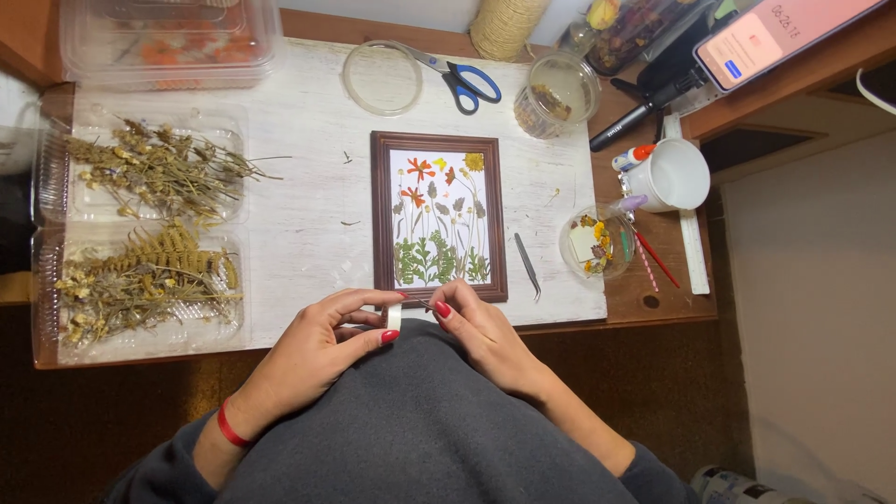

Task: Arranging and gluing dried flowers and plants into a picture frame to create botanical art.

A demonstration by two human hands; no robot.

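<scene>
A brown picture frame with pressed flowers on white paper lies flat in the middle of the white board. Just below its near edge, my left hand holds a small white roll of tape between thumb and fingers. My right hand pinches at the roll's edge with thumb and forefinger, touching the tape. Both hands hover over the board's front edge, above my grey sweater.
Clear trays of dried plants lie at the left. Tweezers rest right of the frame. Scissors, a round lid, a jar, a white mug, a flower dish, a ruler and a phone sit behind and right.
</scene>
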